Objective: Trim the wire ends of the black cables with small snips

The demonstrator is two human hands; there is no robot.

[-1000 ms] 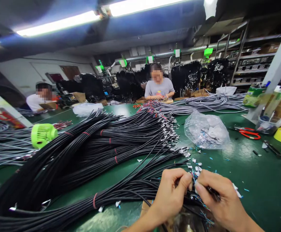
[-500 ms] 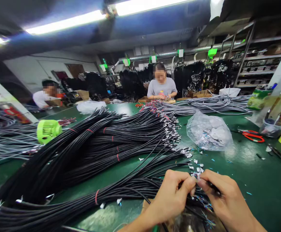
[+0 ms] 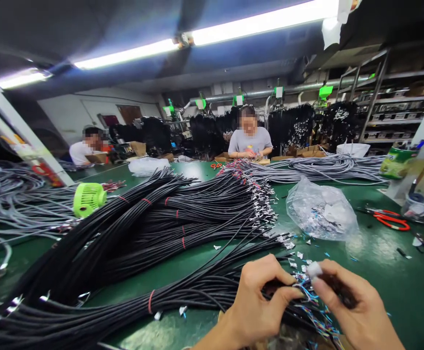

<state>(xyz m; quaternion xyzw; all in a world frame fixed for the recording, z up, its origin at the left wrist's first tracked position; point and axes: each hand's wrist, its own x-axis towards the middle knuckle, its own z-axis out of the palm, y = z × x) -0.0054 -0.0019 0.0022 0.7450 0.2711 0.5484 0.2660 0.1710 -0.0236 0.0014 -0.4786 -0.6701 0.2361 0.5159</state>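
Near the table's [image 3: 415,272] near edge, right of its middle, the left hand [image 3: 259,299] pinched a wire end [image 3: 297,286] at the tips of black cables [image 3: 193,287]. The right hand [image 3: 359,304] gripped a white scrap [image 3: 314,270] between thumb and finger; what lay dark in its palm could not be told. Good handling seemed to want a firm left pinch, a gentle right grip, and the thin blue wires [image 3: 311,294] kept unbent, clear of both thumbs.
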